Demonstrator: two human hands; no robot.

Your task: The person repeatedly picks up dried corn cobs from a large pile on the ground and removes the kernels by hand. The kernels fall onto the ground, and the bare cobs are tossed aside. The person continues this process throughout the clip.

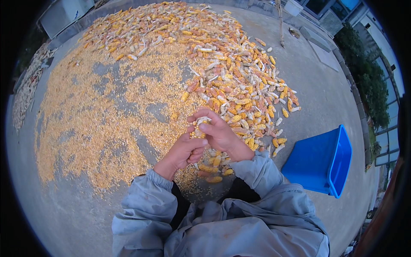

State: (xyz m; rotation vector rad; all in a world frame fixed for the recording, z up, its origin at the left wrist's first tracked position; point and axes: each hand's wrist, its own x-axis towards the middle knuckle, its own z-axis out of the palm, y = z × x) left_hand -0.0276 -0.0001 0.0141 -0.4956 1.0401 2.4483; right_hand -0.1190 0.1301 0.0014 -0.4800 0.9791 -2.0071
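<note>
Both my hands grip one partly shelled corn cob, held up above the pile in front of my knees. My left hand clasps its lower end, thumb lying across the kernels. Around the upper end curl the fingers of my right hand, its thumb pressing on the cob's side. Yellow kernels show between the hands, and a pale bare patch shows near the top. Loose corn kernels cover the concrete to the left. A heap of corn cobs spreads ahead and to the right, some yellow, some stripped reddish.
A blue plastic bin lies on its side at my right, its mouth facing away. A thin pole stands at the far right. Pale cobs form another pile at the far left. Paving slabs rest near a low kerb.
</note>
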